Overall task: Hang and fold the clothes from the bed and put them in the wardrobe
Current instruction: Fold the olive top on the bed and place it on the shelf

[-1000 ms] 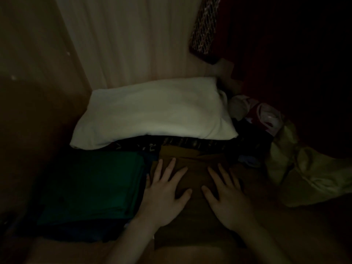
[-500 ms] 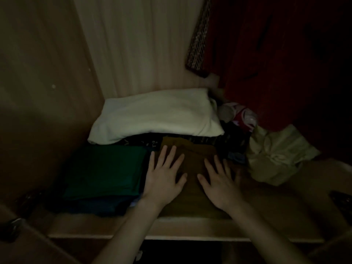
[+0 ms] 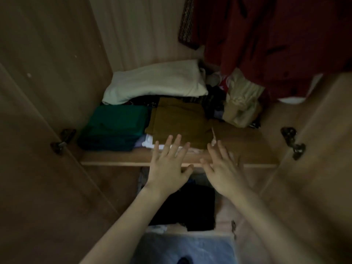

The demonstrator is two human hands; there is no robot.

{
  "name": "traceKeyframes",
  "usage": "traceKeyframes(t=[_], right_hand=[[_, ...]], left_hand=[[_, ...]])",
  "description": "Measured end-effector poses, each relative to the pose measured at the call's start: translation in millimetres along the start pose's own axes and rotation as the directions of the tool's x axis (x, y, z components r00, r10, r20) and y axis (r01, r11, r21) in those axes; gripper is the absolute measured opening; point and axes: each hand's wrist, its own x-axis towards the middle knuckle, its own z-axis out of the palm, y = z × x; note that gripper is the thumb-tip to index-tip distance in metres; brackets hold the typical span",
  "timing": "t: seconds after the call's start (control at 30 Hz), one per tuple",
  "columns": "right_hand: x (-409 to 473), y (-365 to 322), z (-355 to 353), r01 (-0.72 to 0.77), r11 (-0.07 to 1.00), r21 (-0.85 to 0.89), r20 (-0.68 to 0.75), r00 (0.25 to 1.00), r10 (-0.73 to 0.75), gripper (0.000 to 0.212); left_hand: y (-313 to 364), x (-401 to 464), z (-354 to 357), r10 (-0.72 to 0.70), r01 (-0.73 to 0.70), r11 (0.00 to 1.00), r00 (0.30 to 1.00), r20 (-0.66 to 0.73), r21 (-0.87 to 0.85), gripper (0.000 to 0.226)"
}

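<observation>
A folded brown garment (image 3: 181,121) lies on top of a small stack on the wooden wardrobe shelf (image 3: 247,149). My left hand (image 3: 169,166) hovers flat with fingers spread just in front of that stack, over the shelf's front edge. Beside it, my right hand (image 3: 222,168) is also spread and holds nothing. Neither hand touches the brown garment. A folded green stack (image 3: 116,126) sits to its left and a white folded cloth (image 3: 156,82) lies behind.
Red clothes (image 3: 266,39) hang at the upper right above crumpled beige fabric (image 3: 242,100). Open wardrobe doors with metal hinges (image 3: 293,141) flank both sides. Dark clothing (image 3: 186,206) lies on a lower level, with pale blue fabric (image 3: 182,248) at the bottom.
Both hands have lifted off the brown garment and drawn back toward me past the shelf edge. The view has pulled back from the wardrobe.
</observation>
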Motion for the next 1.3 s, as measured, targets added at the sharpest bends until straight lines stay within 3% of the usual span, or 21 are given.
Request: traceKeyframes(t=[0.13,0.33,0.57,0.87,1.07,1.2,1.3], right_hand=[[-59.9,6.7,10.9,-0.023,0.998,0.055,0.015,1.000,0.022,0.062],[-122.6,10.3,5.5,0.006,1.000,-0.013,-0.008,1.000,-0.006,0.063],[-153.8,-21.1,8.3,0.032,0.999,-0.033,-0.039,0.999,-0.033,0.064],[-184.6,-115.3,27.3,0.159,0.984,-0.076,-0.027,0.987,-0.161,0.063],[-219.0,-212.5,61.7,0.229,0.973,0.002,-0.014,0.973,-0.229,0.063],[-242.5,-269.3,80.9,0.254,0.967,0.005,-0.014,0.967,-0.254,0.062],[-256.1,-299.2,87.8,0.256,0.967,0.005,-0.012,0.967,-0.256,0.062]], left_hand=[[29.3,-53.7,-6.6,-0.028,0.028,1.000,0.999,0.026,0.003,0.069],[51.7,-109.4,-24.3,-0.047,0.047,0.999,0.996,0.078,-0.001,0.073],[40.1,-155.7,-52.1,-0.104,0.104,0.995,0.994,0.028,0.003,0.069],[-34.3,-250.0,-84.1,-0.264,0.263,0.964,0.964,0.027,0.028,0.069],[-108.7,-332.6,-117.4,-0.402,0.403,0.915,0.914,-0.050,0.022,0.076],[-162.5,-375.3,-141.1,-0.450,0.452,0.892,0.879,-0.155,-0.028,0.075],[-197.3,-389.7,-157.4,-0.484,0.478,0.872,0.812,-0.327,-0.105,0.079]])
